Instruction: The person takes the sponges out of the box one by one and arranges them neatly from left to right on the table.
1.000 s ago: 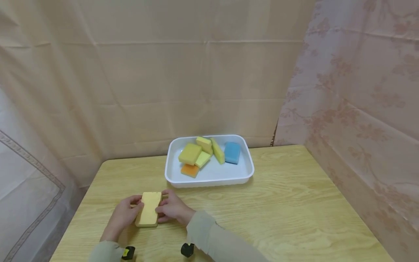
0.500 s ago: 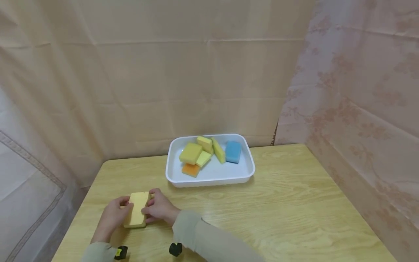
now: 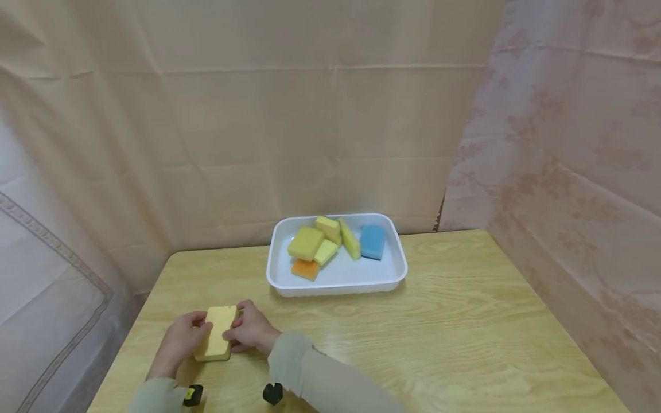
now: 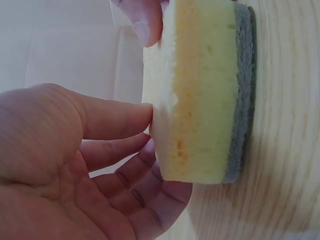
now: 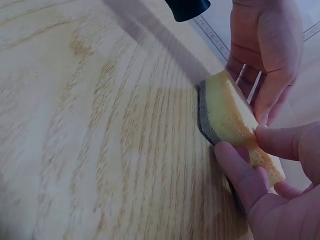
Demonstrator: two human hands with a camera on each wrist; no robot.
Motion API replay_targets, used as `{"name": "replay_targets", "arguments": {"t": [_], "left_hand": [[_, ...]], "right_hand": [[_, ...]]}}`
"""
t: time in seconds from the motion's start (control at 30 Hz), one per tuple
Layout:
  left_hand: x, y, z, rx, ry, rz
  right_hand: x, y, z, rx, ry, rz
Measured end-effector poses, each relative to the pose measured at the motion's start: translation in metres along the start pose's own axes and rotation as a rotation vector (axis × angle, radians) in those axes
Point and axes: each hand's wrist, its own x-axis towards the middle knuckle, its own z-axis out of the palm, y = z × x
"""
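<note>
Left hand (image 3: 178, 342): fingers pinch layered sponge (image 3: 218, 335) at left
Right hand (image 3: 252, 331): fingers pinch opposite edge, probably steadying it
White tray (image 3: 338, 288): rim probably corrals 6 sponges (image 3: 306, 244)

The held sponge (image 4: 212, 100) is made of porous, rough-backed foam, the tray (image 3: 356, 273) of smooth plastic; the counter (image 3: 439, 321) is wood-grained.

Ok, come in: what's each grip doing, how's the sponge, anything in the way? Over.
Left grip and right grip holding yellow sponge by opposite long sides. Grey layer down. White tray farther back, nothing visibly blocking.
</note>
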Motion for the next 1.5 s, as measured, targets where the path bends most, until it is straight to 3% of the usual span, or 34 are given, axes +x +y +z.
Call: {"name": "replay_targets", "arguments": {"t": [0.27, 0.43, 0.73, 0.9, 1.2, 1.5], "left_hand": [[0.004, 0.002, -0.001, 0.02, -0.005, 0.027], [0.005, 0.004, -0.001, -0.006, -0.011, -0.028], [0.009, 0.005, -0.004, -0.05, -0.04, -0.061], [0.011, 0.004, -0.004, -0.062, -0.045, -0.088], [0.01, 0.005, -0.004, -0.029, -0.041, -0.083], [0.012, 0.007, -0.005, 0.067, -0.031, -0.044]], "right_hand": [[0.003, -0.004, -0.001, -0.1, 0.004, -0.005], [0.004, -0.002, 0.0, -0.17, -0.012, -0.025], [0.009, 0.005, 0.006, -0.238, 0.039, -0.052], [0.011, 0.006, 0.007, -0.233, 0.038, -0.037], [0.008, 0.007, 0.007, -0.212, 0.033, -0.051], [0.005, 0.003, 0.005, -0.191, 0.036, -0.042]]}}
